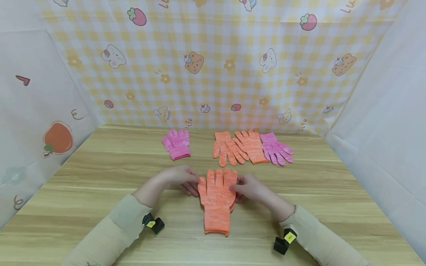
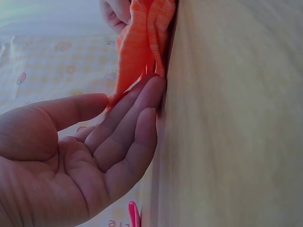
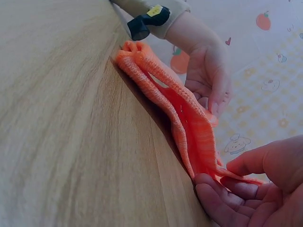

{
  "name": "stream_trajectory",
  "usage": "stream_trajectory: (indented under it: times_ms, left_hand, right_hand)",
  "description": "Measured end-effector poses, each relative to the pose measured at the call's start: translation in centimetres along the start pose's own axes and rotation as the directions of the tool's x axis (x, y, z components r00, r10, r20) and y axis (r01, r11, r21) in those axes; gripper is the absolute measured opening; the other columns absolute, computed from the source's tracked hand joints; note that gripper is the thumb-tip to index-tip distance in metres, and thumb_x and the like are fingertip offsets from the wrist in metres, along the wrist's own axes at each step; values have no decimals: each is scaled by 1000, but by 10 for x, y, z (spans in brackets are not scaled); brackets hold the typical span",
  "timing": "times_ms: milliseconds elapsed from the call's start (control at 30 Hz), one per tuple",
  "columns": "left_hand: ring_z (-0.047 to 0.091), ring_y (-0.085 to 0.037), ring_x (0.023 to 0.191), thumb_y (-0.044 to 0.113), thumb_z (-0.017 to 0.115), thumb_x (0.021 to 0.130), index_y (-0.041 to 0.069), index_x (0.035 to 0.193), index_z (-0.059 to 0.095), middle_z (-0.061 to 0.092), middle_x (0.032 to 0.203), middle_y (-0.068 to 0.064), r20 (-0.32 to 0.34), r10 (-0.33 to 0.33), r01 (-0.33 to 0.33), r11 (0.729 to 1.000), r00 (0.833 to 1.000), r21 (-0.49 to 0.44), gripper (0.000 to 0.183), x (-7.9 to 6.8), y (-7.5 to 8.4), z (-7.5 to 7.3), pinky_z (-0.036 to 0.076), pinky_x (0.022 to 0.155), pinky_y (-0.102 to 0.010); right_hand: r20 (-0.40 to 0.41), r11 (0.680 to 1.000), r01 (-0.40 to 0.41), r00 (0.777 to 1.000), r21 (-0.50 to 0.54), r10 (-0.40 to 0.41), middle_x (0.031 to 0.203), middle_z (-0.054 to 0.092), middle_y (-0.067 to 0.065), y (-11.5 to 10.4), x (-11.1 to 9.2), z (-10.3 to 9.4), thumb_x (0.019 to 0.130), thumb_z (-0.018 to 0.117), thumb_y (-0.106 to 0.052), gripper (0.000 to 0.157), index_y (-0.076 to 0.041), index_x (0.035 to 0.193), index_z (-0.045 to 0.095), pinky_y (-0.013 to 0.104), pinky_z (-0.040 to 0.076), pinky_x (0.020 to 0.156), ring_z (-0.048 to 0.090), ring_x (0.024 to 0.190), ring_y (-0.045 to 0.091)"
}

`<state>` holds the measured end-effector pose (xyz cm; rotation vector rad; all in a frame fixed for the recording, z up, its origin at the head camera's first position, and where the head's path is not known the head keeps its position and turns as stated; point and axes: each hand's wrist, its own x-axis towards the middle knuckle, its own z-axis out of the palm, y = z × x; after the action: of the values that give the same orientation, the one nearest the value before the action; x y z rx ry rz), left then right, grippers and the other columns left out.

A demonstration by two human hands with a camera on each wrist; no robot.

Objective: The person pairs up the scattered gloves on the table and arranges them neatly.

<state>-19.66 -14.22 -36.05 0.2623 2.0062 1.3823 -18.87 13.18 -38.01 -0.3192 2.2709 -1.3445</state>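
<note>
Two orange knit gloves lie stacked at the middle of the table, fingers pointing to the back. The upper orange glove (image 1: 217, 199) covers most of the lower one, whose edge (image 1: 232, 207) peeks out at the right. With thumb and fingers my left hand (image 1: 181, 177) pinches the upper glove's thumb tip. My right hand (image 1: 251, 188) pinches its opposite side near the little finger. In the right wrist view a gap runs between the raised upper layer (image 3: 203, 137) and the lower layer (image 3: 176, 125), which stays close to the tabletop.
Behind the hands lie a pink glove (image 1: 179, 146) at left, two overlapping orange gloves, one left (image 1: 224, 146) and one right (image 1: 253, 146), and another pink glove (image 1: 275, 148) beside them. A checked cloth (image 1: 213, 85) hangs along the wooden table's (image 1: 133, 162) back edge.
</note>
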Motion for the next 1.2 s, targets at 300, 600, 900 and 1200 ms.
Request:
stream_trajectory:
  times_ms: [300,600,900,1200]
  left_hand:
    - [70,-26,77,10,52,97,-7,99,68,70,84,-18,3,0,0,1000,1000,22,24,1,-2,-2,57,69,-35]
    - [69,-23,73,12,54,96,-5,97,70,70,81,-15,-15,7,-5,997,1000,80,23,-1,-1,-3,56,64,-31]
    - [67,-23,74,14,56,96,-5,115,59,67,86,-14,-72,-13,17,998,997,57,28,-6,2,-6,55,70,-33]
    - [66,-21,74,15,59,94,-3,103,67,67,85,-11,-74,15,-5,992,997,129,22,-6,4,-4,54,69,-32]
  right_hand:
    - [-5,999,9,1000,-43,-9,61,64,9,2,0,-2,90,64,-10,18,0,76,58,34,55,52,62,51,18]
    - [-22,990,-3,1000,-144,0,61,59,6,2,0,-2,88,69,-15,16,-4,79,62,31,52,45,58,46,16]
    - [-72,987,-28,997,-161,17,70,59,11,2,2,-6,87,72,-16,41,-2,118,50,35,51,43,58,47,21]
    - [-114,969,28,992,-244,-57,66,56,8,1,3,-11,88,69,-7,35,-2,119,53,33,49,42,57,46,20]
